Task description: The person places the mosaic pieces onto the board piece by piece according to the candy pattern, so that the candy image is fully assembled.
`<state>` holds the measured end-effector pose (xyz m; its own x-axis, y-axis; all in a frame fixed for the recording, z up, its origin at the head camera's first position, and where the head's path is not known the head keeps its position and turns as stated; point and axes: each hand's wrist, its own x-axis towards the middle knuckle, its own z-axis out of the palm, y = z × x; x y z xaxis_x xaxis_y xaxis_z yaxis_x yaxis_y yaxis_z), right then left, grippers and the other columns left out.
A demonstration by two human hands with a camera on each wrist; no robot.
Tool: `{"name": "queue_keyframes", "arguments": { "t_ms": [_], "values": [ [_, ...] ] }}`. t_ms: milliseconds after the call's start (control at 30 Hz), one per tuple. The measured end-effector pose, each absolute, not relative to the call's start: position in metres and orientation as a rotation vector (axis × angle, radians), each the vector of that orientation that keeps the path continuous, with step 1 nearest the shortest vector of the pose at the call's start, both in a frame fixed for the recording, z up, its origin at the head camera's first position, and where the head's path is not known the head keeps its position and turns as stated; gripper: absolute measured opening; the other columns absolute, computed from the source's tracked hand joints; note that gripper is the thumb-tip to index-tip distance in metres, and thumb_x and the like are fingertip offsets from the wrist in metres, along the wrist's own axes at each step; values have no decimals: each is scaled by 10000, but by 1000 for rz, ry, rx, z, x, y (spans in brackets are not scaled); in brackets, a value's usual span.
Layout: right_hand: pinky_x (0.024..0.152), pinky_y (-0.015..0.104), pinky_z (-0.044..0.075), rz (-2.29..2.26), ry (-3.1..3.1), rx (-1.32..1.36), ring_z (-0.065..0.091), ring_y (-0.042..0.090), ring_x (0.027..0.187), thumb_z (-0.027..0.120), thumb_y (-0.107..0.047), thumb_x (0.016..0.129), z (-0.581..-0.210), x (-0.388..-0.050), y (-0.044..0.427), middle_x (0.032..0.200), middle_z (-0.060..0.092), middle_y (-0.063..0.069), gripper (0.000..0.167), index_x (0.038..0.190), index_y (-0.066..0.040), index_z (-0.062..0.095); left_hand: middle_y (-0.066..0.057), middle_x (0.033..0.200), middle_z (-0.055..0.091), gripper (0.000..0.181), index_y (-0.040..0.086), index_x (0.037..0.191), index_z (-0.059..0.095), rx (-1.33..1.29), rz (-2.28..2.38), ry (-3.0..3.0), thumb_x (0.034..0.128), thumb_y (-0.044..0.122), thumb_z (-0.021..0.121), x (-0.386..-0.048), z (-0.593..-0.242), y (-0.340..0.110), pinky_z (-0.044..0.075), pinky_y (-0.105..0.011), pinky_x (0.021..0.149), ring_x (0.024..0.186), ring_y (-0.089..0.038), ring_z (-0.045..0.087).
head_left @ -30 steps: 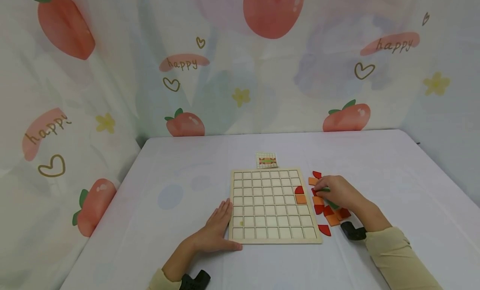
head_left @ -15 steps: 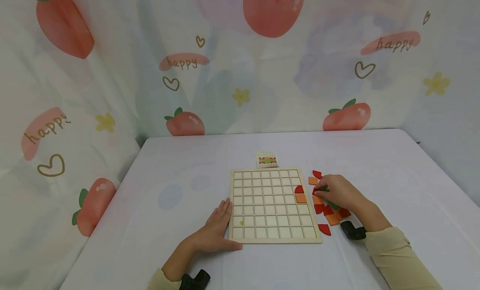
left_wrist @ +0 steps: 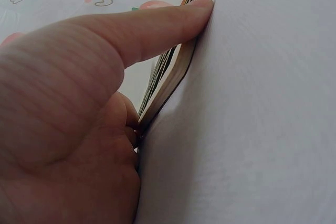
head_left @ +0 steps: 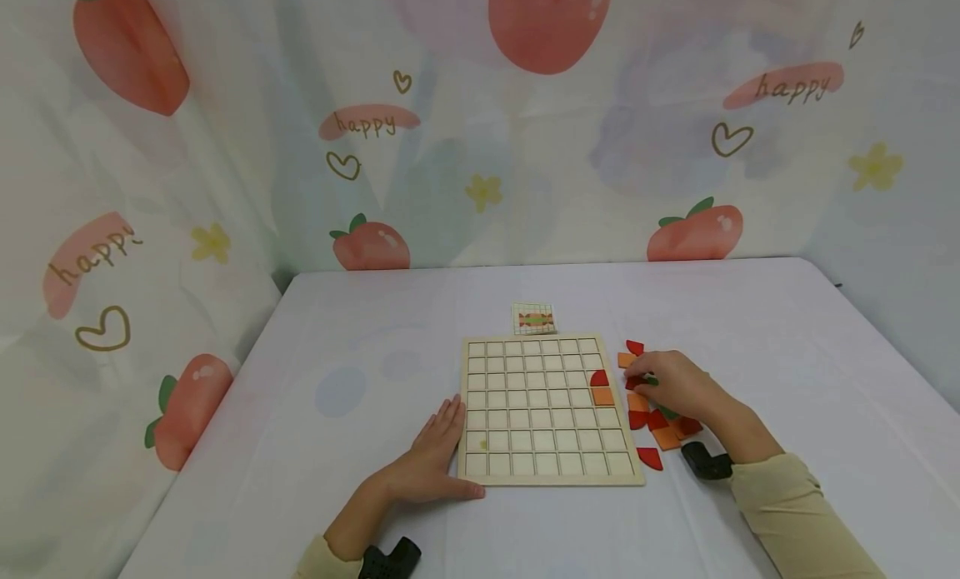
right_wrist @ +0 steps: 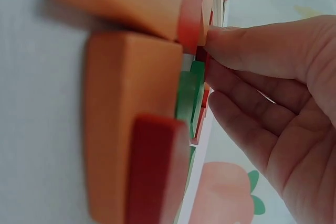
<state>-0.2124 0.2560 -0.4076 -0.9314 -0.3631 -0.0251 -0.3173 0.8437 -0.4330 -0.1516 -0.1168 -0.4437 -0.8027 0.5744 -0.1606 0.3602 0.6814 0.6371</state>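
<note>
My left hand (head_left: 427,458) rests at the near left corner of a wooden grid board (head_left: 551,482). Its fingers lie straight along the left edge; in the left wrist view the thumb (left_wrist: 157,30) touches the board's front edge (left_wrist: 173,77). Two tiles sit in the board near its right edge: a red curved tile (head_left: 598,378) and an orange square tile (head_left: 602,396). Right of the board, my right hand (head_left: 678,385) reaches into the loose tiles and pinches a red tile (head_left: 634,381) between thumb and fingers. That hand partly hides the tile and the green tiles (right_wrist: 197,90) beside it.
Loose orange tiles (head_left: 665,438), red tiles (head_left: 650,458) and green ones lie close along the board's right side, some overlapping. A small pattern card (head_left: 534,307) lies behind the board. The white-covered table (head_left: 360,337) meets a printed cloth (head_left: 525,229) at the back.
My right fingertips have shifted slightly at the red tile, which now shows between thumb and fingers. My left hand and the board look unchanged.
</note>
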Motion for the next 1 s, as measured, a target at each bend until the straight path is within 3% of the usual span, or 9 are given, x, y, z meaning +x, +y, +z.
{"name": "queue_keyframes", "arguments": {
  "t_ms": [267, 433, 533, 767, 1000],
  "values": [
    [716, 374, 512, -664, 2898, -509, 537, 236, 828, 701, -33, 790, -407, -212, 254, 975, 638, 117, 201, 988, 1, 694, -102, 1522, -81, 1124, 5, 1459, 0, 733, 855, 2549, 742, 542, 678, -151, -443, -117, 10, -434, 1086, 1371, -205, -116],
    [592, 255, 469, -686, 2877, -504, 499, 163, 713, 703, -49, 793, -405, -210, 251, 930, 631, 89, 203, 984, 15, 690, -101, 1522, -85, 1117, 4, 1459, -3, 740, 853, 2546, 749, 539, 673, -151, -443, -117, 8, -435, 1086, 1370, -202, -122],
    [580, 236, 462, -676, 2890, -502, 495, 151, 691, 705, -49, 791, -404, -210, 250, 914, 635, 88, 205, 980, 28, 688, -94, 1523, -87, 1116, 7, 1460, -3, 742, 851, 2547, 749, 542, 671, -152, -443, -117, 7, -434, 1086, 1369, -196, -126],
    [594, 277, 477, -720, 2881, -420, 510, 164, 709, 707, -96, 801, -402, -204, 249, 901, 638, 68, 258, 1021, 35, 671, -100, 1522, -86, 1124, 6, 1460, -1, 734, 860, 2543, 743, 547, 675, -152, -444, -116, 9, -435, 1086, 1370, -200, -124],
    [658, 329, 495, -761, 2934, -422, 533, 178, 757, 724, -126, 789, -400, -198, 250, 866, 653, 39, 226, 967, 11, 692, -93, 1521, -93, 1119, 10, 1460, -3, 725, 851, 2539, 747, 548, 671, -151, -441, -116, 4, -430, 1086, 1369, -199, -130]
  ]
}}
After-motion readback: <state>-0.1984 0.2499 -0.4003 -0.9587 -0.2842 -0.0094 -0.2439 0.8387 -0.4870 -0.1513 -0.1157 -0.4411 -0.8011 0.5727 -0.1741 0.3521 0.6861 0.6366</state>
